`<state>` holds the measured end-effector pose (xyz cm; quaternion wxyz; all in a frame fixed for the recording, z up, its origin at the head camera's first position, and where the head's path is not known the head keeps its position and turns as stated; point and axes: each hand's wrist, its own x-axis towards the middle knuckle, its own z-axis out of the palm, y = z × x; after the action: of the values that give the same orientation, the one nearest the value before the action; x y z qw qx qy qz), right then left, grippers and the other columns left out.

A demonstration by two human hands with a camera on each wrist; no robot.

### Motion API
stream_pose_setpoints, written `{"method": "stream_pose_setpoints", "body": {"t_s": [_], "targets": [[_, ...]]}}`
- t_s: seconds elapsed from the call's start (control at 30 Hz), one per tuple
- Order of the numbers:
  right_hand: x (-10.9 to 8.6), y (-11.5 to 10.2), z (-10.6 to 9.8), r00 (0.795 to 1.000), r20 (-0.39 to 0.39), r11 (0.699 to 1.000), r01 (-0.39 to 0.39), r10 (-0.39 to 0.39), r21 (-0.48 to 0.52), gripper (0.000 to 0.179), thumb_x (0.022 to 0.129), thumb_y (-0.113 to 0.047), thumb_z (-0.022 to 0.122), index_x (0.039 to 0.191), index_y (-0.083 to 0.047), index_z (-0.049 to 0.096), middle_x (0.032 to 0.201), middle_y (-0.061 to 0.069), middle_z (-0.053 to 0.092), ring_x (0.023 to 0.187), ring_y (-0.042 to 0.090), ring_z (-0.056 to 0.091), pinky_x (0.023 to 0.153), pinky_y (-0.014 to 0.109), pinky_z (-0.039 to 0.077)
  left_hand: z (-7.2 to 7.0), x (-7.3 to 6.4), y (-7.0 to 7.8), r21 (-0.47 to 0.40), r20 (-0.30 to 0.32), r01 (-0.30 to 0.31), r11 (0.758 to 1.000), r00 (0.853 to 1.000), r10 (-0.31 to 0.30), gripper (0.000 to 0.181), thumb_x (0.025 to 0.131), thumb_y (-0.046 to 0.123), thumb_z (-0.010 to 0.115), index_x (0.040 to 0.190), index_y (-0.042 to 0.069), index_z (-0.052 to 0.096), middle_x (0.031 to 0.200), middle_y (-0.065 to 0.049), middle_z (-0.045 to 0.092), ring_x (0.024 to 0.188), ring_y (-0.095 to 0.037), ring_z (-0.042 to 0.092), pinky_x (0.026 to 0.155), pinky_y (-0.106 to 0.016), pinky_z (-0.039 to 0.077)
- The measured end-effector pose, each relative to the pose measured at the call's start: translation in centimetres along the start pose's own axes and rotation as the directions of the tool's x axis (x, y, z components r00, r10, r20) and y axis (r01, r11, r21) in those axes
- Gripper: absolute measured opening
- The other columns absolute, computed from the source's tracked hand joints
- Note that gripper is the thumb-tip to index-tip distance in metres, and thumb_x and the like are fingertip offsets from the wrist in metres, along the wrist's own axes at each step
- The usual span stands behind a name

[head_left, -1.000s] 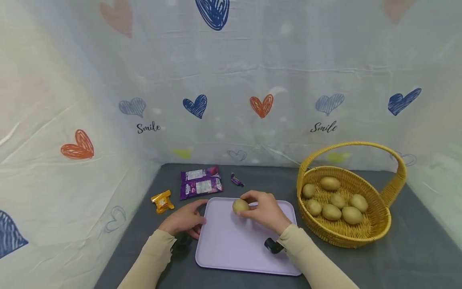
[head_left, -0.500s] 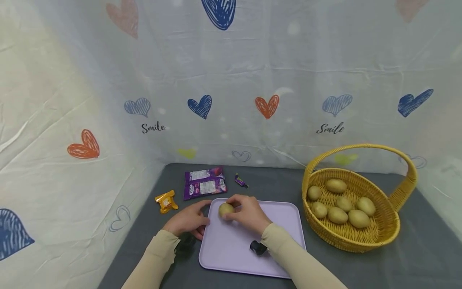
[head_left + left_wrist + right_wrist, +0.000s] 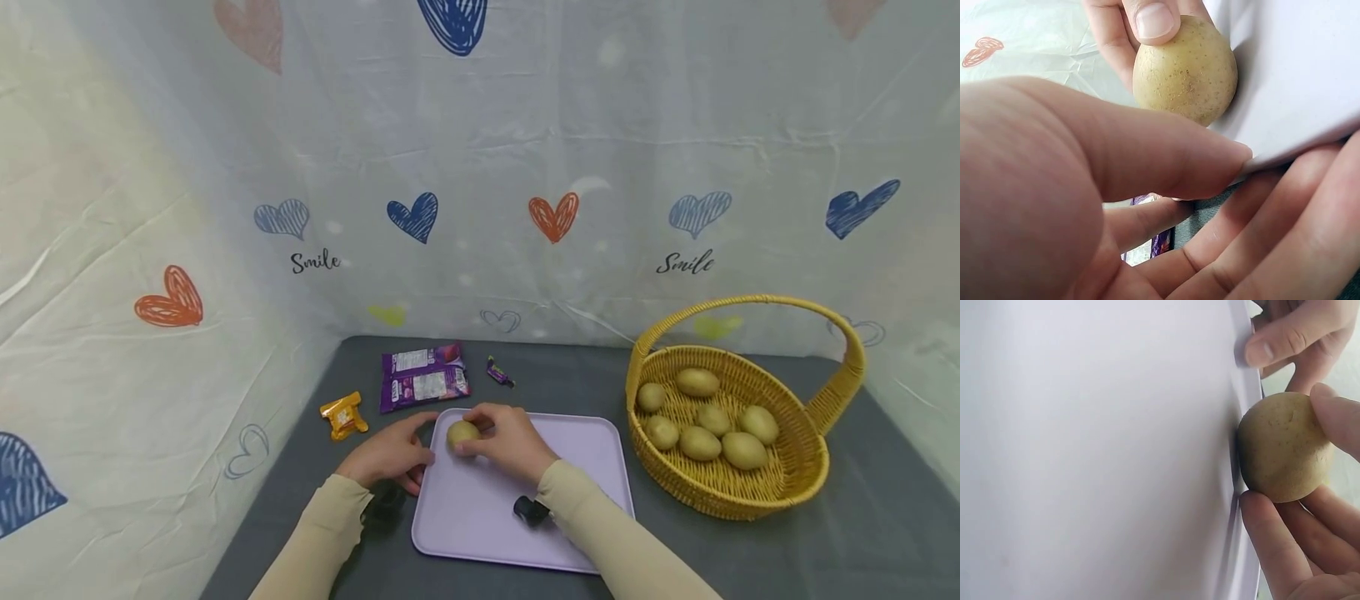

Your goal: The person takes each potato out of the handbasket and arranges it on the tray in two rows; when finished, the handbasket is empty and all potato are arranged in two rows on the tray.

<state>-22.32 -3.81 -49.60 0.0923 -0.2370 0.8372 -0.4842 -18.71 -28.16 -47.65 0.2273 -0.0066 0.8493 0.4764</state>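
Fingers (image 3: 1269,540) of the right hand (image 3: 513,442) are clamped on a single potato (image 3: 462,435), thumb on one side and fingertips on the other. That potato is over in the upper left corner of the pale purple tray (image 3: 465,525), right up by the rim. It looks like it's touching the tray, but I can't tell if the tray is taking its weight yet.

Meanwhile the left hand (image 3: 386,454) grips the tray's left edge, thumb over the rim and the other fingers curled below it, just beside the potato.

So I'd call this the placing step, pretty much at the end of it. Next move, imo: let go gently. Round thing on a smooth tray, so it could roll if the fingers come off unevenly; I'd keep the left hand on the edge meanwhile.

Further out on the dark bench (image 3: 870,450): purple packets (image 3: 423,379) and a small purple sweet (image 3: 500,372) behind the tray, an orange packet (image 3: 344,416) off to the left, and a yellow wicker basket (image 3: 667,479) at the right of the frame with seven more potatoes (image 3: 700,444) in it.
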Motion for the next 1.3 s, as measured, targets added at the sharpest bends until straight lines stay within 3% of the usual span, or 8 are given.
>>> {"method": "stream_pose_setpoints", "body": {"t_s": [0.43, 0.7, 0.87, 1.03, 1.17, 1.3], "targets": [[-0.3, 0.2, -0.4, 1.000, 0.010, 1.000, -0.025, 0.025, -0.001, 0.055, 0.091, -0.039, 0.088, 0.135, -0.010, 0.073, 0.124, 0.006, 0.079, 0.107, 0.017, 0.078, 0.095, 0.036, 0.066, 0.2, 0.3, 0.3, 0.014, 0.009, -0.004, 1.000, 1.000, 0.004, 0.076, 0.097, 0.010, 0.073, 0.166, 0.015, 0.041, 0.084, -0.016, 0.066, 0.060, -0.023, 0.071, 0.057, -0.041, 0.067], [-2.0, 0.4, -2.5, 1.000, -0.007, 0.997, -0.002, 0.001, -0.074, 0.059, 0.090, -0.040, 0.088, 0.136, -0.007, 0.072, 0.129, 0.010, 0.077, 0.118, 0.024, 0.074, 0.104, 0.042, 0.063, 0.3, 0.4, 0.2, 0.010, 0.012, 0.001, 1.000, 1.000, -0.001, 0.078, 0.096, 0.011, 0.075, 0.166, 0.016, 0.039, 0.086, -0.016, 0.066, 0.062, -0.023, 0.069, 0.058, -0.042, 0.068], [-4.8, -0.4, -6.1, 0.999, -0.007, 0.989, 0.041, -0.043, -0.143, 0.056, 0.092, -0.034, 0.087, 0.137, -0.005, 0.071, 0.134, 0.014, 0.075, 0.122, 0.029, 0.072, 0.105, 0.045, 0.063, -0.2, -0.1, -0.3, -0.003, -0.001, 0.008, 1.000, 1.000, -0.008, 0.080, 0.096, 0.012, 0.076, 0.166, 0.017, 0.039, 0.088, -0.017, 0.064, 0.062, -0.024, 0.068, 0.059, -0.043, 0.068], [-9.1, -0.8, -11.1, 0.997, -0.053, 0.958, 0.040, -0.057, -0.284, 0.049, 0.094, -0.037, 0.085, 0.134, -0.012, 0.073, 0.130, 0.007, 0.077, 0.116, 0.027, 0.076, 0.099, 0.040, 0.065, -0.3, -0.3, -0.6, -0.003, 0.001, 0.006, 1.000, 1.000, -0.006, 0.081, 0.095, 0.012, 0.076, 0.167, 0.016, 0.038, 0.088, -0.016, 0.064, 0.063, -0.024, 0.067, 0.059, -0.043, 0.068], [-12.4, -0.6, -15.5, 0.993, -0.108, 0.929, 0.013, -0.056, -0.371, 0.047, 0.093, -0.037, 0.086, 0.132, -0.013, 0.075, 0.126, 0.004, 0.078, 0.111, 0.024, 0.077, 0.093, 0.040, 0.067, -0.2, 0.0, -0.6, 0.025, 0.002, 0.007, 1.000, 1.000, -0.007, 0.082, 0.096, 0.013, 0.077, 0.167, 0.014, 0.036, 0.087, -0.016, 0.064, 0.063, -0.024, 0.066, 0.059, -0.043, 0.068], [-14.5, 0.4, -19.9, 0.984, -0.175, 0.924, -0.053, -0.015, -0.378, 0.049, 0.094, -0.037, 0.085, 0.135, -0.013, 0.074, 0.129, 0.008, 0.078, 0.115, 0.031, 0.077, 0.095, 0.047, 0.067, 0.1, 0.4, -0.3, 0.026, 0.008, 0.000, 1.000, 1.000, 0.000, 0.082, 0.096, 0.013, 0.077, 0.167, 0.013, 0.036, 0.088, -0.016, 0.064, 0.064, -0.025, 0.066, 0.059, -0.043, 0.068]]}}
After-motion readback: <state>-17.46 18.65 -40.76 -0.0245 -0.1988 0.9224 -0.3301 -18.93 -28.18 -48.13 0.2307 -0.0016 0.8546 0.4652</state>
